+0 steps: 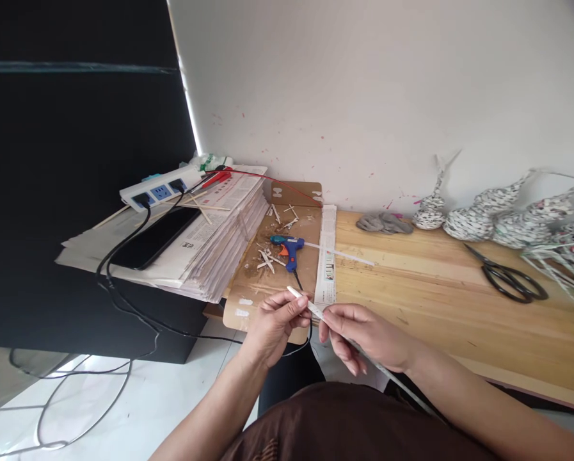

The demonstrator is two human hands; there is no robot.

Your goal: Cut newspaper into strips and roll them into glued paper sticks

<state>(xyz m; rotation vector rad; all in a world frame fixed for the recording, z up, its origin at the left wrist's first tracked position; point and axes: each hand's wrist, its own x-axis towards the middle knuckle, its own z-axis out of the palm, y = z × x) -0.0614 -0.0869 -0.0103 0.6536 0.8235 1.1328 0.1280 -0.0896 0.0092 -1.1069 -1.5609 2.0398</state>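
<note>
A thin rolled paper strip (pixel 316 312) runs between my hands and trails down to the right past my lap. My left hand (pixel 281 320) pinches it near its pale tip, which sticks out above the thumb. Just to the right, my right hand (pixel 358 333) grips the same strip between thumb and index finger, its other fingers loosely curled. Beyond both hands, a blue glue gun (pixel 291 250) with a clear glue stick lies on a brown cardboard sheet (pixel 308 275). Short paper pieces (pixel 266 261) are scattered beside it.
A tall newspaper stack (pixel 233 237) at the left bears a black phone (pixel 157 237) and a power strip (pixel 162 186); black cables hang from it. Black scissors (pixel 512 278) lie on the wooden table (pixel 402 288), with woven paper pieces (pixel 469 221) along the wall and a grey bundle (pixel 384 223).
</note>
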